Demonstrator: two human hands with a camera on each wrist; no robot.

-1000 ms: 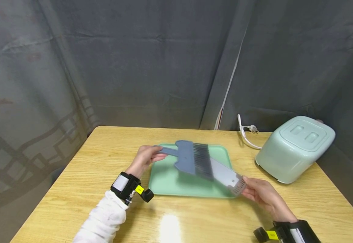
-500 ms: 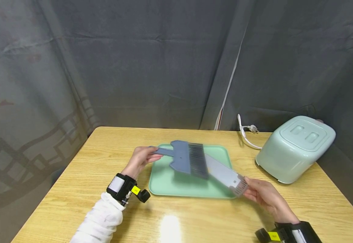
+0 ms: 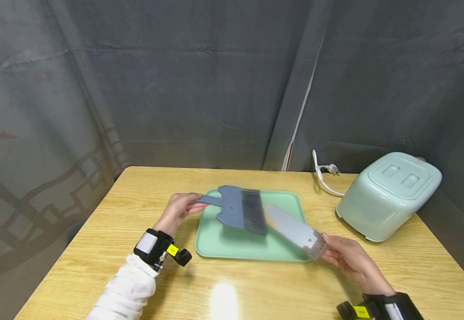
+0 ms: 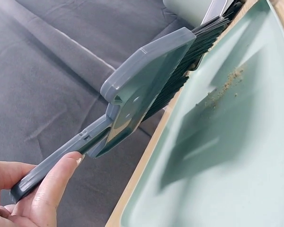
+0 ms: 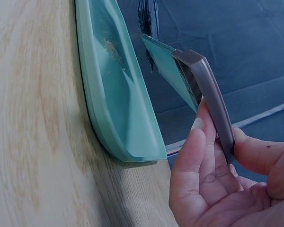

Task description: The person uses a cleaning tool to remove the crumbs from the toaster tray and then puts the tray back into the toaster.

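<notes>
My left hand (image 3: pixel 177 211) pinches the handle of a wide blue-grey brush (image 3: pixel 231 206) with dark bristles. The brush is held over a mint-green tray (image 3: pixel 232 249), its bristles pointing right. From the other side, my right hand (image 3: pixel 348 258) pinches the slotted grey end of a flat, pale, scraper-like plate (image 3: pixel 289 224) between thumb and fingers. That plate slants over the tray's right half, its tip close to the bristles. Sandy crumbs (image 4: pixel 229 85) lie scattered in the tray, under the shadow of the brush in the left wrist view.
A mint-green toaster (image 3: pixel 389 195) stands at the right of the wooden table (image 3: pixel 168 178). Its white cord and plug (image 3: pixel 331 169) lie behind it, near the back edge. Grey curtain (image 3: pixel 200 89) hangs behind the table.
My left hand has drawn the brush to the left, so the bristles no longer overlap the plate in the head view. The plate and my right hand have hardly moved.
</notes>
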